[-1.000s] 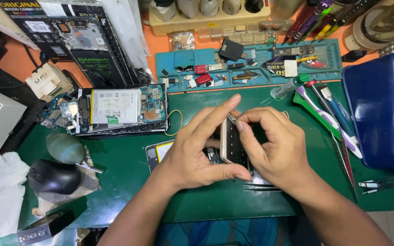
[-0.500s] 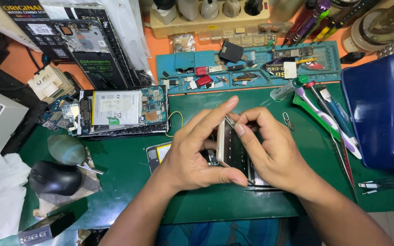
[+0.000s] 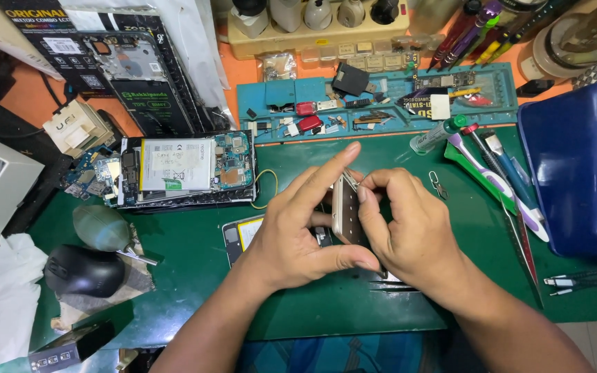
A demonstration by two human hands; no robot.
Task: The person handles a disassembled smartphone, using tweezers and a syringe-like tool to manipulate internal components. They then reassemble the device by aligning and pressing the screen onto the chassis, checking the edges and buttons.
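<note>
My left hand [image 3: 297,228] and my right hand [image 3: 409,231] hold a slim phone [image 3: 345,211] on its edge between them, above the green mat [image 3: 195,249]. The left index finger stretches along the phone's top and the thumb grips below. My right thumb and fingertips pinch a thin metal tool [image 3: 351,181] against the phone's upper edge. Under the hands lies another opened phone [image 3: 242,233], partly hidden.
A disassembled phone with exposed battery [image 3: 181,169] lies at upper left. A teal parts tray [image 3: 381,103] sits behind, brushes and screwdrivers [image 3: 499,173] to the right, a blue bin [image 3: 578,169] far right. A rubber blower [image 3: 101,231] and a black mouse [image 3: 81,271] lie left.
The phone has tilted a little more upright between the hands, and my right fingers have shifted along its top edge. The hands stay in the same spot.
</note>
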